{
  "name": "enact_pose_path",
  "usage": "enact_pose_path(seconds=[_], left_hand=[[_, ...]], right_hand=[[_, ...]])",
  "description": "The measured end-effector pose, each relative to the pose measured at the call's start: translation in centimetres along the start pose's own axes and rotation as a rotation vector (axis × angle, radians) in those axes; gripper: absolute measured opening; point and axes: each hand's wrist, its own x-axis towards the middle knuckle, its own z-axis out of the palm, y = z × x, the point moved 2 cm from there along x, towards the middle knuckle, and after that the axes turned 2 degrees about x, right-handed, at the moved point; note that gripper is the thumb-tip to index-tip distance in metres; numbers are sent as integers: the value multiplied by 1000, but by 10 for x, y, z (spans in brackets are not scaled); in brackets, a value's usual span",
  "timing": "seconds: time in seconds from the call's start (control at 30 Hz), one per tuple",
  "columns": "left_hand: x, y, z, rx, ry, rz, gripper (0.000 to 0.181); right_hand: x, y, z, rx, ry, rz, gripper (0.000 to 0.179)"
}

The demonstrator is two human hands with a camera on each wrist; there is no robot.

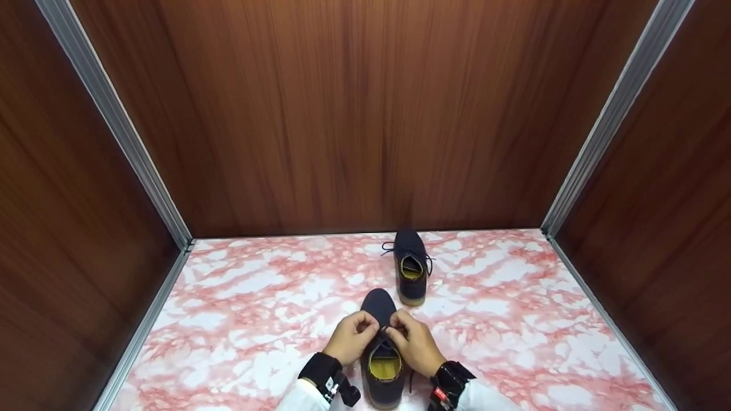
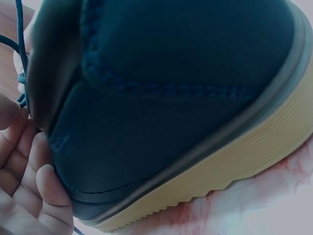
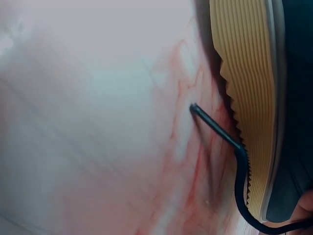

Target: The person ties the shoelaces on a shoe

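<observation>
A dark shoe (image 1: pixel 377 302) with a yellow lining stands toe-away on the floor between both hands. My left hand (image 1: pixel 349 338) is on its left side, thumb and forefinger pinching the shoelace (image 2: pixel 22 78) over the tongue. From the other side my right hand (image 1: pixel 418 345) pinches the lace too, its thumb and forefinger meeting close to the left fingertips. A small knot shows on the lace in the left wrist view. In the right wrist view a loose lace end (image 3: pixel 239 181) hangs beside the ribbed tan sole (image 3: pixel 249 98). The fingers partly hide the lacing.
A second dark shoe (image 1: pixel 410 251) stands farther off, slightly right, near the back wall, with laces sticking out on both sides. Brown wood panels (image 1: pixel 342 114) with grey metal corner strips (image 1: pixel 143 154) enclose the red-and-white marbled surface (image 1: pixel 251 297) on three sides.
</observation>
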Motion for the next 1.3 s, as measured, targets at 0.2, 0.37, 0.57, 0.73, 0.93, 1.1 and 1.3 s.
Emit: enact_pose_path(seconds=[0.2,0.37,0.57,0.73,0.93,1.1,1.3], left_hand=[[1,-1,2,-30,-6,4,13],[1,-1,3,-6,-5,-4,14],[0,-2,2,2,1,-7,15],[-1,-3,2,-12,4,-11,16],[-3,-3,2,-40,14,-21,14],[-4,-2,2,-54,12,-19,15],[-4,-1,0,-26,3,-6,17]], right_hand=[[2,2,-7,-14,-57,2,15],[3,5,-16,11,-121,8,18],[2,7,-28,43,-181,35,20],[-1,4,-35,33,-189,19,20],[-6,-4,-41,-11,-178,-67,20],[-11,-12,-44,4,-212,-129,21],[-14,-15,-42,30,-254,-179,24]])
